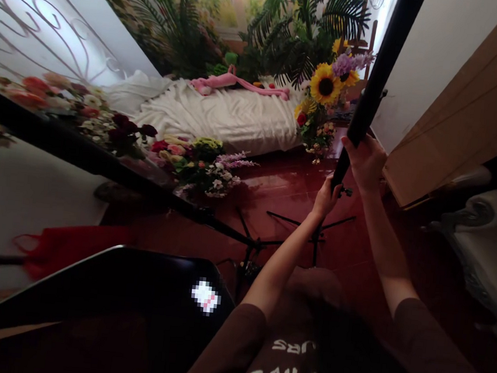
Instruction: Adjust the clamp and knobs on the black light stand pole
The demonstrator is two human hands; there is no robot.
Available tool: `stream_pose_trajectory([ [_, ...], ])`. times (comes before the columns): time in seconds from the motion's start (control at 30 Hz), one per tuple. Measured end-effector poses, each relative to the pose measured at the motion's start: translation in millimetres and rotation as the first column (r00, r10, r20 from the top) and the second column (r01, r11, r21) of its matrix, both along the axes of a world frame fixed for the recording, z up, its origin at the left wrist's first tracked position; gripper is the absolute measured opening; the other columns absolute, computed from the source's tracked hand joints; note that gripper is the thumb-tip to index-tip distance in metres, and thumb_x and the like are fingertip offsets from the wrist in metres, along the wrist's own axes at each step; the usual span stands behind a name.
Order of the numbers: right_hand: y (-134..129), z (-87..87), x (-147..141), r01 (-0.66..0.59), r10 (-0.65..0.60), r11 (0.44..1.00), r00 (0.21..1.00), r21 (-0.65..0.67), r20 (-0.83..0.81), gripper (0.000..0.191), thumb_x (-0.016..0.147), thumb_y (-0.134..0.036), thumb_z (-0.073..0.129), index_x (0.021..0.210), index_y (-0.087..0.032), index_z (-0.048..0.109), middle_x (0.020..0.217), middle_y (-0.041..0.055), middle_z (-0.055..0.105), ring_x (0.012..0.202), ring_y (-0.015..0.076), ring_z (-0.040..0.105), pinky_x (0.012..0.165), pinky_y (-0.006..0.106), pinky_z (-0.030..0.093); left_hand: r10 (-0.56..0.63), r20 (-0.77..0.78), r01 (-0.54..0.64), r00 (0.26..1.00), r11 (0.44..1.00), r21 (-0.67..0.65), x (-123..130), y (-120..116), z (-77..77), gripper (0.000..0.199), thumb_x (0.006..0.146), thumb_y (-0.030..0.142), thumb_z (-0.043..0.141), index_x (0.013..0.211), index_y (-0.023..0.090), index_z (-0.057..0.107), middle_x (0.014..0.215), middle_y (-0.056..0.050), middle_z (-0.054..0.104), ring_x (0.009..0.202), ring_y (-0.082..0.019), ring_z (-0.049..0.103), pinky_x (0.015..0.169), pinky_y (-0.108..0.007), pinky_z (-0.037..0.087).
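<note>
The left hand (326, 199) and right hand (363, 162) grip a black stand pole (376, 75), fingers (357, 149) closed around it. The pole rises from tripod legs (302, 221) on the tiled floor (284, 184), right of the flowers (202, 164).

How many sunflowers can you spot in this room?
2. A large sunflower and a smaller sunflower sit side by side atop the mixed bouquet, the smaller partly covered by purple flowers. Others may be hidden among the blooms.
</note>
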State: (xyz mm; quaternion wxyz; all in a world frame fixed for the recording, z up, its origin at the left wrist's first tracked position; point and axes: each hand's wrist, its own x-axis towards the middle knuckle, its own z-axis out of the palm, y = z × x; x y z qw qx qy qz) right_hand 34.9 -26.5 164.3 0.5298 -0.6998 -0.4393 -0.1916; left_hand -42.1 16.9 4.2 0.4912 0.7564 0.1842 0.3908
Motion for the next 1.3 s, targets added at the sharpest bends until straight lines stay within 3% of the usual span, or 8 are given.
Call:
stream_pose_trajectory([
  [0.27,-27,-9.9,7,-0.118,0.119,0.99,0.993,-0.072,0.007,0.044,0.089,-0.058,0.052,0.113,-0.024,0.065,0.108,0.0055,0.068,0.103,0.0219,0.064,0.092,0.04,0.051,0.011,0.013,-0.011,1.0,1.0,0.009,-1,0,-1.6,0.035,0.094,0.04,0.043,0.124,0.022,0.044,0.095,-0.007,0.064,0.077,-0.014,0.062,0.072,-0.027,0.048],
  [0.4,-61,-45.8,10,-0.186,0.199,0.946,0.98,-0.265,0.023,0.038,0.088,-0.054,0.056,0.111,-0.025,0.067,0.109,0.0063,0.069,0.105,0.0235,0.062,0.093,0.044,0.05,0.002,0.022,-0.002,1.0,1.0,0.006,1,1,-4.4,0.035,0.094,0.041,0.043,0.123,0.022,0.045,0.097,-0.007,0.064,0.079,-0.014,0.062,0.073,-0.027,0.048],
  [0.5,-84,-79.5,14,-0.171,0.178,0.902,0.984,-0.397,-0.019,0.042,0.084,-0.055,0.061,0.111,-0.025,0.067,0.114,0.0079,0.068,0.111,0.0254,0.06,0.097,0.046,0.047,0.003,0.016,-0.003,1.0,1.0,-0.009,1,1,-6.1,0.034,0.094,0.042,0.044,0.122,0.022,0.046,0.094,-0.006,0.065,0.079,-0.014,0.062,0.073,-0.027,0.048],
  [0.63,-99,-105.8,15,-0.156,0.119,0.886,0.987,-0.437,-0.11,0.049,0.081,-0.058,0.063,0.115,-0.024,0.065,0.114,0.0094,0.067,0.108,0.0257,0.06,0.094,0.046,0.048,-0.001,0.005,0.001,1.0,1.0,-0.026,1,1,-6.3,0.036,0.094,0.044,0.043,0.123,0.022,0.046,0.09,-0.005,0.065,0.078,-0.015,0.062,0.074,-0.027,0.048],
  [0.87,-89,-115.9,6,-0.199,0.075,0.94,0.913,-0.278,-0.401,0.048,0.086,-0.063,0.051,0.102,-0.019,0.065,0.096,0.0086,0.07,0.084,0.0191,0.065,0.076,0.033,0.051,-0.02,0.002,0.02,1.0,0.999,-0.045,-1,-1,-3.4,0.036,0.094,0.044,0.042,0.123,0.022,0.045,0.085,-0.003,0.064,0.073,-0.013,0.061,0.071,-0.026,0.048],
  [1.1,-86,-122.2,2,-0.173,0.053,0.952,0.906,-0.254,-0.419,0.054,0.078,-0.067,0.059,0.104,-0.02,0.063,0.096,0.0073,0.069,0.079,0.0173,0.064,0.07,0.029,0.05,-0.005,-0.014,0.004,1.0,1.0,-0.029,-1,0,-3.6,0.036,0.094,0.042,0.044,0.123,0.022,0.046,0.089,-0.005,0.065,0.076,-0.013,0.062,0.072,-0.026,0.048],
  [1.23,-80,-116.7,2,-0.105,-0.043,0.939,0.91,-0.329,-0.412,0.056,0.082,-0.072,0.047,0.077,-0.019,0.065,0.074,0.0046,0.068,0.069,0.016,0.062,0.066,0.027,0.048,-0.022,-0.018,0.022,1.0,0.999,-0.043,-1,0,-3.0,0.037,0.094,0.043,0.043,0.124,0.021,0.044,0.087,-0.004,0.065,0.072,-0.013,0.061,0.069,-0.026,0.047],
  [1.3,-74,-114.0,3,-0.101,-0.109,0.923,0.857,-0.372,-0.504,0.062,0.083,-0.074,0.042,0.063,-0.019,0.062,0.058,0.0032,0.063,0.057,0.0143,0.059,0.058,0.025,0.046,-0.021,-0.016,0.02,1.0,0.999,-0.042,-1,-1,-2.3,0.037,0.094,0.043,0.043,0.124,0.021,0.045,0.087,-0.005,0.065,0.073,-0.014,0.062,0.07,-0.026,0.047],
])
